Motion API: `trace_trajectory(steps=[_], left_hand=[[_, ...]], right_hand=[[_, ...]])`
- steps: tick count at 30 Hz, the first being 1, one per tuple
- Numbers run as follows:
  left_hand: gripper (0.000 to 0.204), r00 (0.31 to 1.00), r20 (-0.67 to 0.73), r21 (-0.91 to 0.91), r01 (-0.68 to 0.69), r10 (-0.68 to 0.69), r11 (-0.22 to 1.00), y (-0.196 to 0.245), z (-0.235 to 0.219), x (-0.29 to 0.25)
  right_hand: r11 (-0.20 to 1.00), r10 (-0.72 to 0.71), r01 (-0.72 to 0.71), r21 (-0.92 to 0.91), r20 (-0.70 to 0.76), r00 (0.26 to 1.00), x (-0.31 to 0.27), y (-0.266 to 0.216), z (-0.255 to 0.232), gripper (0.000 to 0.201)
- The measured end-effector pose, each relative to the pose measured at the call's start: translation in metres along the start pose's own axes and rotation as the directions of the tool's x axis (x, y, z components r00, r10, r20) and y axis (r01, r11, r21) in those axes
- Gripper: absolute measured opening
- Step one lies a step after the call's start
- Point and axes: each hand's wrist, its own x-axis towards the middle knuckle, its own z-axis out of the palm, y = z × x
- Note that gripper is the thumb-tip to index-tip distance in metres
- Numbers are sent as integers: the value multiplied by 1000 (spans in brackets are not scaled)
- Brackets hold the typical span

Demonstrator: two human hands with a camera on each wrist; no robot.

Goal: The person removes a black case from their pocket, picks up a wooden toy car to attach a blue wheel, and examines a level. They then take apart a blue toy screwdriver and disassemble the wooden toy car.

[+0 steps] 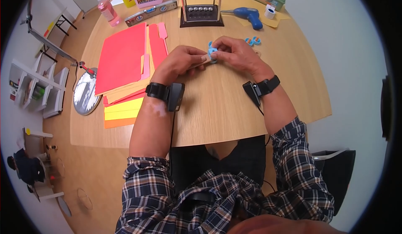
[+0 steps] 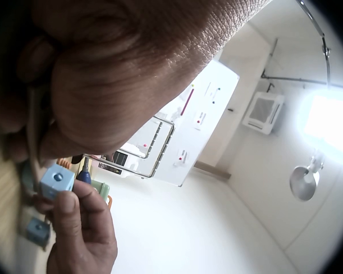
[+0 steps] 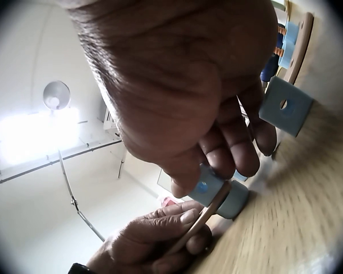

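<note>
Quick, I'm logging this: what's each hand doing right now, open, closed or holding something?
Left hand: closed, gripping a wooden strip.
Right hand: closed, pinching a blue block between thumb and fingers.

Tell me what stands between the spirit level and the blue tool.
A Newton's cradle: the head view shows it between the spirit level and blue tool.

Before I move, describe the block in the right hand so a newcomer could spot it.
On the table, find the cradle, then look below it to the right hand. The block is the light-blue one with a round hole, pinched by thumb and fingers. That grip sets it apart from the blue pieces with orange centres, lying unheld beyond that hand.
</note>
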Motion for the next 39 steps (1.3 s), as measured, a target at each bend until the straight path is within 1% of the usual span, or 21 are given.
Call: trace_trajectory(steps=[2, 4, 6, 7, 8, 9, 11, 15, 18, 20, 21, 23, 24, 26, 28, 30, 32, 33, 35, 37, 39], left_hand=[[29, 1000, 1, 3, 6, -6, 1000, 3, 1, -3], [29, 1000, 3, 15, 12, -12, 1000, 7, -1, -6], [28, 999, 10, -132, 36, -35, 991, 1, -3, -5], [28, 999, 12, -123, 34, -33, 992, -2, -4, -4], [28, 1000, -1, -210, 21, -22, 977, -2, -4, -4], [28, 1000, -15, -297, 7, -12, 955, -2, -4, -5], [28, 1000, -26, -328, -15, 7, 944, -1, -5, -7], [28, 998, -55, -412, -54, 35, 910, -1, -6, -5], [28, 997, -49, -456, -72, 56, 887, -1, -5, -4], [28, 998, -36, -486, -67, 57, 871, 0, -5, -3], [27, 998, -23, -522, -62, 59, 851, 0, -5, -3], [28, 999, -15, -522, -52, 52, 851, -2, -4, -2], [29, 999, -5, -526, -47, 52, 849, -1, -4, -2], [29, 998, 1, -527, -48, 57, 849, -3, -2, -1], [30, 998, 9, -525, -49, 63, 850, -3, -2, -1], [30, 998, -31, -484, -61, 52, 873, -2, -1, -2], [30, 998, -25, -469, -63, 58, 881, -3, -2, -3], [31, 998, -20, -456, -67, 65, 887, -3, -2, -3], [30, 996, -21, -451, -85, 85, 888, -5, -3, -4], [30, 994, -17, -445, -104, 108, 889, -5, -3, -4], [32, 978, -157, -430, -191, 135, 882, -3, -4, -4]], right_hand=[[996, -57, 59, 72, -26, 998, -1, -3, -2, 28], [997, -57, 63, 50, -98, 994, -2, -7, -12, 27], [998, -55, 61, 32, -161, 985, -5, -8, -21, 26], [998, -62, 60, -13, -216, 974, -5, -8, -25, 26], [997, -70, 56, -60, -270, 960, -6, -7, -29, 27], [997, -71, 57, -59, -278, 958, -7, -7, -31, 27], [989, -53, 14, -150, -261, 964, -9, -3, -33, 28], [989, -68, 32, -148, -245, 967, -7, 1, -30, 29], [996, -69, 52, -76, -247, 967, -6, 2, -26, 27], [991, -114, 99, -93, -181, 977, -5, 2, -24, 31], [991, -115, 100, -88, -183, 976, -5, 2, -23, 31], [985, -160, 146, -97, -154, 975, -6, 1, -19, 41], [985, -160, 147, -94, -154, 975, -6, 0, -18, 41], [964, -211, 182, -192, -146, 967, -7, -2, -17, 50], [959, -224, 190, -208, -154, 962, -7, -4, -18, 50], [955, -235, 196, -224, -164, 958, -8, -3, -23, 50], [948, -175, 102, -303, -224, 959, -7, 0, -36, 45], [948, -174, 101, -303, -225, 959, -8, 4, -41, 45], [955, -37, -60, -291, -317, 948, -9, 9, -52, 38], [948, -20, -87, -306, -330, 944, -13, 10, -60, 35], [941, -2, -114, -319, -343, 939, -16, 12, -65, 33]])
